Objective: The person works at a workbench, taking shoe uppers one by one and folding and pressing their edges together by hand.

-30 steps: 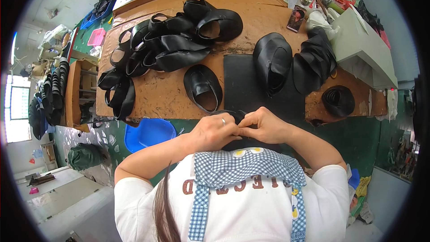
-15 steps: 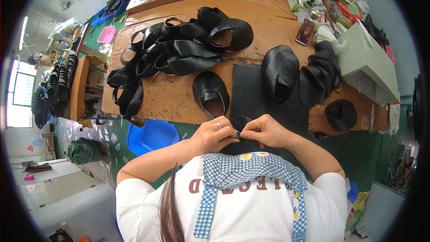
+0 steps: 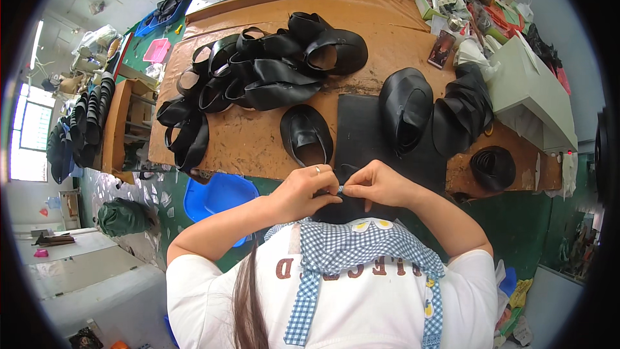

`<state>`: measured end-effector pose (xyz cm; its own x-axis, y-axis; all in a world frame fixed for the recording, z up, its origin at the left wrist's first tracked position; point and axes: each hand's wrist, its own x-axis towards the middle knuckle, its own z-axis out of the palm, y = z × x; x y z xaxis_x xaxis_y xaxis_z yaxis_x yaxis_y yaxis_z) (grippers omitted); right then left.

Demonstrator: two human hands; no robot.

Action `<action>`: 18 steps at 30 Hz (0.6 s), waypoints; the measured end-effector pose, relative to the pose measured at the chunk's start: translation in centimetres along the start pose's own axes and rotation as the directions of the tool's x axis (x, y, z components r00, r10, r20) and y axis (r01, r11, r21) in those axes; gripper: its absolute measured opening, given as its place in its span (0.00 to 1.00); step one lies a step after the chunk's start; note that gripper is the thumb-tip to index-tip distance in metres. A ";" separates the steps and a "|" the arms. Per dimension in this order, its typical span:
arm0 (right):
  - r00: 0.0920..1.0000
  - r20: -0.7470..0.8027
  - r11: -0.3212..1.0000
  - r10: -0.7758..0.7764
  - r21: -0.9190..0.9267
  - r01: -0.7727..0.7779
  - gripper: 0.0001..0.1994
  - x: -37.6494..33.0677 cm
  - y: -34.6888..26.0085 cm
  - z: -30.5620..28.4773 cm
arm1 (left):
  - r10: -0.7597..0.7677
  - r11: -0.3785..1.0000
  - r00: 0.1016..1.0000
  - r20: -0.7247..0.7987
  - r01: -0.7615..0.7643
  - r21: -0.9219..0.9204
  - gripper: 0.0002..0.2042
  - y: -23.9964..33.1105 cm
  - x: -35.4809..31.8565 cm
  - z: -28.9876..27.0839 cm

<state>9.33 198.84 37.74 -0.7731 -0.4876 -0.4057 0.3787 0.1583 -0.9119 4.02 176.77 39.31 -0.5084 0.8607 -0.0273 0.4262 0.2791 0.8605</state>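
Observation:
My left hand (image 3: 309, 189), with a ring on one finger, and my right hand (image 3: 381, 184) meet in front of my chest at the table's near edge. Both are closed, fingertips pinched together around a small pale bluish thing (image 3: 341, 189) too tiny to name. Just beyond the fingers, a bit of black material (image 3: 347, 171) shows, mostly hidden by the hands. Past my left hand lies a single black leather shoe upper (image 3: 307, 134). A black mat (image 3: 361, 123) stretches away from the hands, and a stack of black uppers (image 3: 405, 110) rests on its right part.
A heap of joined black uppers (image 3: 271, 68) covers the far left of the brown table (image 3: 245, 142). Fanned black pieces (image 3: 462, 113) and a black roll (image 3: 492, 167) lie on the right, near a pale box (image 3: 533, 90). A blue basin (image 3: 216, 197) stands below the table's left edge.
Both hands stay together at nearly the same place. The left fingers have shifted slightly, and more of the small pale thing shows between the fingertips.

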 end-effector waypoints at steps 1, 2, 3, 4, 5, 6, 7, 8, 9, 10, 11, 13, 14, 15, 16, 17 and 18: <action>0.999 0.034 0.997 0.013 0.071 -0.015 0.10 0.4 -0.2 -0.1 | 0.109 0.993 0.993 -0.038 -0.107 0.051 0.10 0.0 0.3 0.3; 0.999 0.031 0.997 0.012 0.071 -0.014 0.10 0.5 -0.3 -0.3 | 0.219 0.972 0.973 -0.070 -0.211 0.106 0.10 0.2 0.5 0.3; 0.998 0.057 0.995 -0.020 0.097 0.014 0.10 0.5 -0.6 -0.5 | 0.129 0.992 0.988 -0.082 -0.128 0.020 0.10 0.6 0.6 0.0; 0.995 0.082 0.991 -0.050 0.125 0.040 0.10 0.5 -1.0 -0.6 | -0.047 0.996 0.998 -0.032 0.045 -0.073 0.10 1.6 1.0 -1.0; 0.996 0.087 0.999 -0.010 0.049 0.006 0.10 0.0 -2.2 -1.0 | -0.145 0.969 0.988 0.057 0.153 -0.195 0.10 1.4 1.0 -1.8; 0.997 0.078 0.997 0.022 -0.074 -0.016 0.11 -1.0 -3.5 -2.0 | -0.226 0.915 0.962 0.155 0.264 -0.304 0.09 1.3 1.1 -2.4; 0.997 0.079 0.999 0.019 -0.044 -0.015 0.11 -1.6 -3.1 -2.9 | -0.256 0.892 0.944 0.207 0.313 -0.325 0.09 1.5 1.5 -2.9; 0.997 0.080 1.000 0.015 -0.015 -0.014 0.11 -2.0 -2.7 -3.5 | -0.257 0.894 0.945 0.201 0.312 -0.322 0.09 1.5 1.5 -2.7; 0.994 0.103 0.999 0.047 -0.030 -0.044 0.11 -2.0 -2.4 -3.4 | -0.190 0.936 0.960 0.204 0.240 -0.257 0.10 1.4 1.4 -2.3; 0.989 0.119 0.996 0.085 -0.045 -0.080 0.12 -2.1 -2.0 -3.2 | -0.118 0.967 0.969 0.215 0.162 -0.196 0.10 1.4 1.5 -1.6; 0.989 0.115 0.995 0.095 -0.006 -0.095 0.12 -1.6 -1.1 -3.0 | -0.028 0.995 0.985 0.170 0.043 -0.085 0.10 1.3 1.4 -1.1; 0.986 0.151 0.995 0.064 0.067 -0.075 0.12 -0.8 -0.8 -1.5 | 0.205 0.977 0.977 0.066 -0.208 0.046 0.10 1.2 1.4 0.4; 0.982 0.185 0.988 0.029 0.145 -0.056 0.12 -0.6 -0.7 -0.9 | 0.300 0.947 0.953 0.034 -0.302 0.108 0.10 1.4 1.6 0.8; 0.986 0.163 0.987 0.018 0.153 -0.044 0.12 -0.6 -0.5 -1.0 | 0.209 0.976 0.974 0.092 -0.214 0.044 0.10 1.4 1.6 0.2; 0.986 0.166 0.986 0.021 0.157 -0.047 0.12 -0.9 -0.9 -1.2 | 0.117 0.993 0.981 0.152 -0.116 -0.015 0.10 1.5 2.0 -1.1; 0.992 0.121 0.997 0.022 0.072 -0.031 0.11 -1.5 -1.8 -1.4 | -0.099 0.987 0.937 0.336 0.136 -0.089 0.11 1.9 2.5 -2.8; 0.997 0.076 1.000 0.019 -0.014 -0.018 0.11 -1.9 -2.2 -1.5 | -0.110 0.966 0.923 0.369 0.187 -0.180 0.11 0.7 2.5 -2.9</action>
<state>9.19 200.76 40.48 -0.7252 -0.5481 -0.4167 0.3850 0.1788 -0.9054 0.88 177.84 41.34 -0.2399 0.9206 -0.3080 0.1817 0.3543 0.9173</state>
